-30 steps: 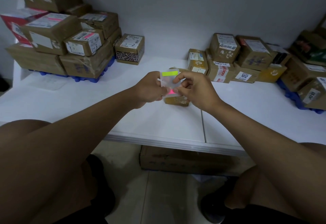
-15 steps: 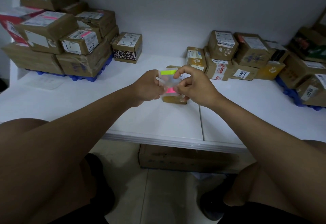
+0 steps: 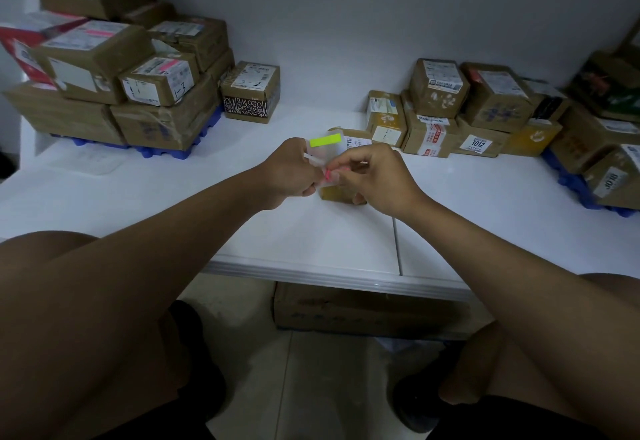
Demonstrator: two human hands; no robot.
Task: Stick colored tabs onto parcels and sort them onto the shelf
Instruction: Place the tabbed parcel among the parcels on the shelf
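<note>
Carefully now: my left hand (image 3: 289, 171) pinches the clear tab sheet (image 3: 322, 152) above the small parcel (image 3: 341, 193) on the white shelf (image 3: 242, 218). My right hand (image 3: 375, 181) pinches a pink tab (image 3: 330, 173); I'd peel slowly, keeping it flat.

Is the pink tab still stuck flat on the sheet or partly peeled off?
Partly peeled: the right hand pinches the pink tab lifted off the clear sheet held by the left hand.

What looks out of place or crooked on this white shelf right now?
Nothing spilled or damaged. The parcel stack at far left is piled unevenly, boxes tilted at different angles. One small parcel sits alone behind the hands.
</note>
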